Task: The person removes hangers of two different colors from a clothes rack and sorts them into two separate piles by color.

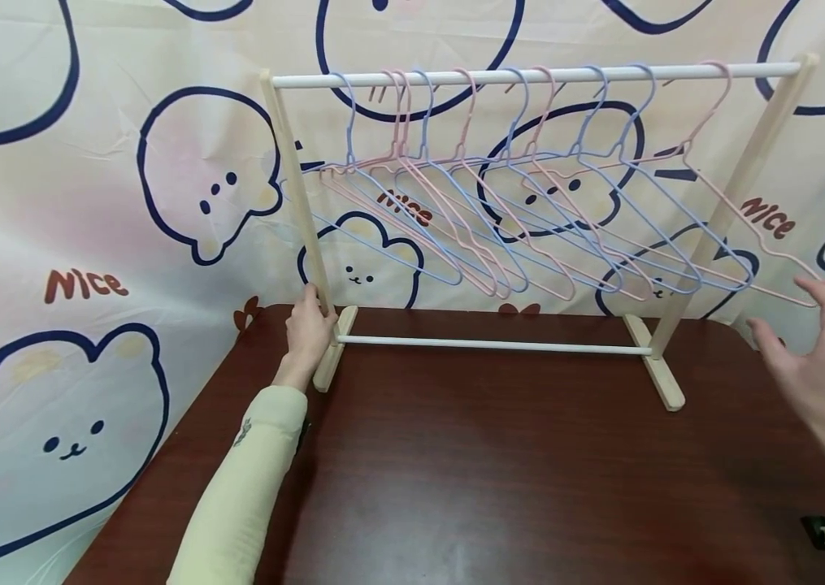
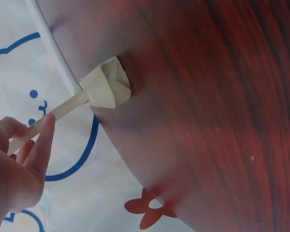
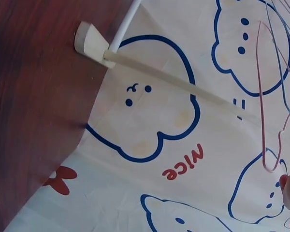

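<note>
From where I stand, the wire hangers run mixed along the clothes rack (image 1: 295,187), some soft pink (image 1: 406,122), some periwinkle blue (image 1: 351,134). The rack's posts and feet (image 1: 664,382) are pale, creamy wood; its top rail (image 1: 683,71) and lower rail (image 1: 492,345) are white. Behind hangs a cream backdrop (image 1: 2,268) with pink and yellow blushes, navy-outlined bear faces and rust-red "Nice" lettering (image 1: 86,283). The table (image 1: 500,471) is glossy reddish-brown, streaked with darker grain. The sleeve (image 1: 236,479) is pale yellow-green with a small dark motif (image 1: 242,432).
</note>
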Demonstrator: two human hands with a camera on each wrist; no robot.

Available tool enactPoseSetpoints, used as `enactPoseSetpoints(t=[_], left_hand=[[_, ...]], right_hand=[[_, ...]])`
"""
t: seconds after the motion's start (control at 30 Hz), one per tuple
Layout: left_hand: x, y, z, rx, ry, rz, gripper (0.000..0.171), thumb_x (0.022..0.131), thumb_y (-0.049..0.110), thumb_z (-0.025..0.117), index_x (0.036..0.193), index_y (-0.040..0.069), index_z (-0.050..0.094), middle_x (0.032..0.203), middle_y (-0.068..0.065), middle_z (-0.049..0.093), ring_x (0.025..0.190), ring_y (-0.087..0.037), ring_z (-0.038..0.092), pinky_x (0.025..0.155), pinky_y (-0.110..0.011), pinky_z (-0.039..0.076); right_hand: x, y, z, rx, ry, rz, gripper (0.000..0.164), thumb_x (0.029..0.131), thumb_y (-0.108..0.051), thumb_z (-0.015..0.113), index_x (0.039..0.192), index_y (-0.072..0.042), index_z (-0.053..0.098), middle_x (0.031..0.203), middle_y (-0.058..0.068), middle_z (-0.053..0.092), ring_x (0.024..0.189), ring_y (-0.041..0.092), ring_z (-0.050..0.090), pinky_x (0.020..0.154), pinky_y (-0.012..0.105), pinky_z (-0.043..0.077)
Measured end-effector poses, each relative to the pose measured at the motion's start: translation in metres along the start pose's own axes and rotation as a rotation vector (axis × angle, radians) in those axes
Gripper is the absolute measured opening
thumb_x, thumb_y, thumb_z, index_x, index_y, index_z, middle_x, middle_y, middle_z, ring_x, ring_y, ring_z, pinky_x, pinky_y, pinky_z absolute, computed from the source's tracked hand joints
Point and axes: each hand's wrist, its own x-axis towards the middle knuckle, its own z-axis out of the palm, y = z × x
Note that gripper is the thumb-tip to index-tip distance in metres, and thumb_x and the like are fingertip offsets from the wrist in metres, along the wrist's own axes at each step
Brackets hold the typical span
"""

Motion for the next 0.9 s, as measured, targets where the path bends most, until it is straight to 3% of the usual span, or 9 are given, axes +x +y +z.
enactPoseSetpoints(t=[0.23,0.43,0.53,0.6,0.67,0.77,0.9], left_hand=[[0.001,0.000,0.000,0.006,-0.004,-0.019,0.033,0.096,0.012,0.061,0.125,0.005,0.046,0.112,-0.023,0.061,0.097,-0.043,0.067,0.080,-0.054,0.056],[0.001,-0.002,-0.002,0.028,-0.009,-0.021,0.034,0.096,0.013,0.061,0.126,0.007,0.046,0.109,-0.021,0.062,0.095,-0.043,0.067,0.078,-0.053,0.056],[0.002,-0.001,-0.003,0.041,-0.007,-0.025,0.035,0.096,0.013,0.061,0.127,0.007,0.045,0.109,-0.022,0.062,0.094,-0.044,0.066,0.077,-0.054,0.056],[0.002,-0.001,-0.003,0.045,-0.011,-0.031,0.035,0.096,0.013,0.061,0.127,0.007,0.045,0.110,-0.022,0.062,0.094,-0.044,0.066,0.078,-0.054,0.056],[0.002,-0.001,-0.003,0.045,-0.017,-0.030,0.036,0.096,0.013,0.061,0.128,0.007,0.045,0.112,-0.022,0.062,0.095,-0.044,0.066,0.079,-0.054,0.056],[0.002,-0.001,-0.003,0.037,-0.021,-0.029,0.036,0.096,0.013,0.061,0.129,0.007,0.046,0.113,-0.023,0.063,0.097,-0.044,0.066,0.080,-0.054,0.056],[0.002,0.001,-0.003,0.029,-0.021,-0.021,0.035,0.096,0.013,0.061,0.128,0.006,0.046,0.113,-0.024,0.064,0.096,-0.044,0.067,0.080,-0.055,0.056]], right_hand=[[0.010,0.009,-0.002,-0.009,-0.044,0.054,0.099,0.086,-0.082,0.038,0.151,-0.008,0.038,0.145,0.031,0.036,0.134,0.048,0.032,0.115,0.051,0.024],[0.015,0.019,0.004,-0.014,-0.089,0.105,0.109,0.078,-0.089,0.033,0.154,-0.011,0.033,0.150,0.027,0.033,0.136,0.047,0.030,0.116,0.052,0.025],[0.018,0.025,0.010,-0.028,-0.114,0.105,0.106,0.080,-0.087,0.033,0.155,-0.011,0.029,0.151,0.027,0.029,0.138,0.047,0.029,0.115,0.056,0.025],[0.022,0.028,0.013,-0.042,-0.134,0.115,0.090,0.090,-0.068,0.050,0.156,-0.011,0.027,0.151,0.028,0.028,0.138,0.047,0.028,0.113,0.059,0.025],[0.025,0.030,0.017,-0.062,-0.158,0.141,0.079,0.094,-0.039,0.064,0.156,-0.009,0.025,0.152,0.028,0.026,0.139,0.047,0.027,0.113,0.061,0.025],[0.029,0.033,0.022,-0.076,-0.170,0.163,0.086,0.083,0.003,0.070,0.155,-0.007,0.025,0.149,0.031,0.027,0.136,0.050,0.028,0.110,0.064,0.025],[0.031,0.036,0.027,-0.087,-0.141,0.135,0.086,0.081,0.009,0.071,0.154,-0.006,0.028,0.140,0.035,0.034,0.121,0.053,0.036,0.098,0.064,0.029]])
